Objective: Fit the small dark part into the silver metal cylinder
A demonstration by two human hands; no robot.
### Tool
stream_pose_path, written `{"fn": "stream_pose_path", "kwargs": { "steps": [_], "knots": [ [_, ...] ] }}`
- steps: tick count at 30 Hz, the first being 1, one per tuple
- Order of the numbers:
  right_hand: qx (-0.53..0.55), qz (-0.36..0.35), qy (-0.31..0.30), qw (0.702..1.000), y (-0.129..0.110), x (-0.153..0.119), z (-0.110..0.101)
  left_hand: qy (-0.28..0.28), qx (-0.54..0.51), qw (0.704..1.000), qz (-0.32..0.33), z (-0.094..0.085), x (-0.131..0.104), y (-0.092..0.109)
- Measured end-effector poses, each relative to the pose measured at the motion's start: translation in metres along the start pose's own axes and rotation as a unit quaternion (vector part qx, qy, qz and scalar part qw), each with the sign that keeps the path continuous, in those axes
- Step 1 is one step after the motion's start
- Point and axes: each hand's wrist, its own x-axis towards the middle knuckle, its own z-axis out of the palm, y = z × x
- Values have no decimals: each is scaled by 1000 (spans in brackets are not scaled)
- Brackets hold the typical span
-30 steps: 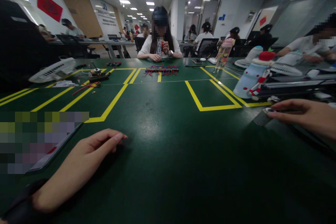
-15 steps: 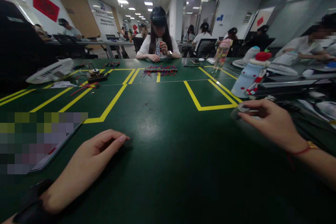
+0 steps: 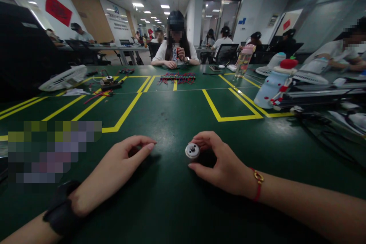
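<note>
A small round silver motor (image 3: pixel 192 151) stands on the green table (image 3: pixel 168 122) near the middle, its flat end with a central shaft and dark holes facing up. My right hand (image 3: pixel 214 158) is curved around its right side, with the thumb at the front and fingers behind. A red cord with a gold ring is on that wrist. Left of the motor, apart from it, my left hand (image 3: pixel 130 158) rests with thumb and fingertips brought together. Whatever may be between those fingertips is too small to make out. A black band covers the left wrist.
Red and blue wired parts (image 3: pixel 177 78) lie across the table before a seated person (image 3: pixel 175 47). At the right are a blue bottle (image 3: pixel 267 89) and black cables (image 3: pixel 317 133); at the left, a white fan (image 3: pixel 64 78) and a small device (image 3: pixel 107 82).
My right hand has moved left from the table's right side, bringing the silver motor to the middle. My left hand has shifted slightly right and up in the picture.
</note>
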Motion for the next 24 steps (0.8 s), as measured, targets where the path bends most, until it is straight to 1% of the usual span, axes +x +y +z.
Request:
{"fn": "stream_pose_path", "kwargs": {
  "steps": [2,4,6,8,10,13,14,16,18,20,22,24],
  "knots": [
    [20,6,4,1000,1,0,1,0,-7,997,72,11,1,21],
    [28,2,5,1000,2,1,1,-7,-25,988,149,23,2,42],
    [29,-6,5,1000,2,2,2,-7,-41,981,192,33,2,57],
    [24,-13,2,1000,2,2,2,-1,-49,978,204,38,4,65],
    [10,-17,5,1000,3,2,2,20,-50,979,195,38,5,65],
    [-28,-18,25,999,2,1,0,55,-39,985,160,35,5,58],
    [-40,-16,30,999,2,1,-1,53,-29,987,149,36,5,55],
    [-52,-9,35,998,1,0,-2,25,7,990,137,40,5,50],
    [-54,0,37,998,1,0,-2,-3,53,989,137,47,5,46],
    [-54,6,41,998,1,0,0,-12,86,987,138,55,4,44],
    [-55,9,41,998,1,0,1,-12,94,986,138,59,4,44],
    [-57,8,42,997,0,2,-2,-14,75,988,138,57,4,44]
  ]
}}
